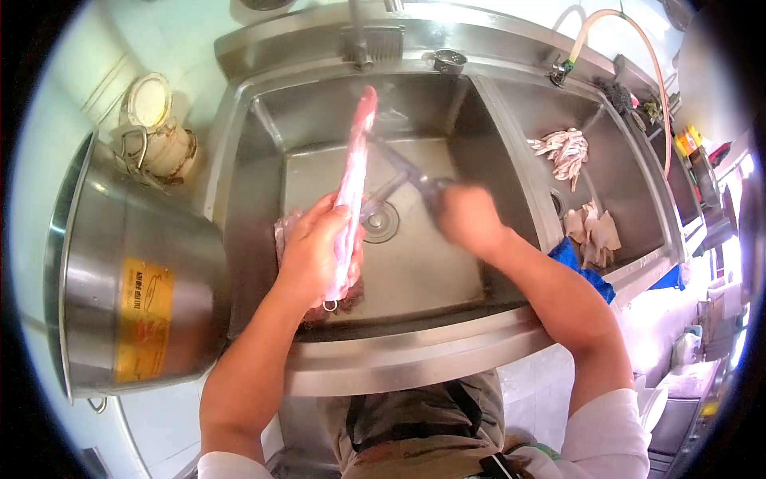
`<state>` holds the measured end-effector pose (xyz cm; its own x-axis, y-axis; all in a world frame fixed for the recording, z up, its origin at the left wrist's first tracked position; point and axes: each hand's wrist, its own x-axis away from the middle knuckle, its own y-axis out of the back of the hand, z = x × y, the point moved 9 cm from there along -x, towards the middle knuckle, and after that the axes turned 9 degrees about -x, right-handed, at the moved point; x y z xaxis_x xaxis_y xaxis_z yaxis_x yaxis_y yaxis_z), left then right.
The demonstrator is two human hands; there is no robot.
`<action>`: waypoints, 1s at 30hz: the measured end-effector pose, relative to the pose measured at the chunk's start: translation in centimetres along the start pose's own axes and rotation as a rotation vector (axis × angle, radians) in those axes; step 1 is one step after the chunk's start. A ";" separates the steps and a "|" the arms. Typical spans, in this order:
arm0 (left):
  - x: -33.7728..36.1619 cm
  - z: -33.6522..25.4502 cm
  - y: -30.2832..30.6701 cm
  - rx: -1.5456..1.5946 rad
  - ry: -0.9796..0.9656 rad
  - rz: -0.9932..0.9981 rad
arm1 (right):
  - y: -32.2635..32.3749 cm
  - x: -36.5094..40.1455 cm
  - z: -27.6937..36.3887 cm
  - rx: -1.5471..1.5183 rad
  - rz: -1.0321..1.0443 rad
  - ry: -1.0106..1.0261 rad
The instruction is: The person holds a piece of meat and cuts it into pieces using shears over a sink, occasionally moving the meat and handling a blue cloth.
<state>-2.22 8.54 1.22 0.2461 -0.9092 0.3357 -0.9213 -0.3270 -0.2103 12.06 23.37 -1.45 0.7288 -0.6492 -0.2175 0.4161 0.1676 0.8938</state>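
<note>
My left hand (323, 247) is wrapped round a long, pinkish-red piece of meat (353, 172), which stands nearly upright over the large sink basin (431, 271). Just to the right, my right hand (467, 214) is closed round the handle of a grey tool (407, 172), blurred by motion. The tool's forked end reaches toward the meat; whether they touch I cannot tell. Beneath my left hand a small metal ring (329, 306) shows. More meat (351, 297) lies low in the basin, partly hidden by my left hand and forearm.
Pale strips (566, 153) and flat pale pieces (592, 233) lie in the right basin. A blue cloth (581, 270) hangs over the front rim. A large steel pot (96, 295) stands at the left. A hose (622, 16) arches at the back right.
</note>
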 end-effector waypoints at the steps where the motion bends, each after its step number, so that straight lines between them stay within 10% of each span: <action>1: 0.1 -0.1 -0.1 0.010 -0.002 0.008 | 0.0 0.0 0.1 -0.016 0.025 -0.012; 30: 0.2 0.0 0.3 -0.057 0.009 -0.039 | 1.9 -0.8 -1.1 -0.046 -0.072 -0.094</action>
<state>-2.43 8.29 1.24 0.2795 -0.8937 0.3510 -0.9269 -0.3466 -0.1443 12.86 25.00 0.00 0.6432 -0.7268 -0.2410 0.4915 0.1505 0.8578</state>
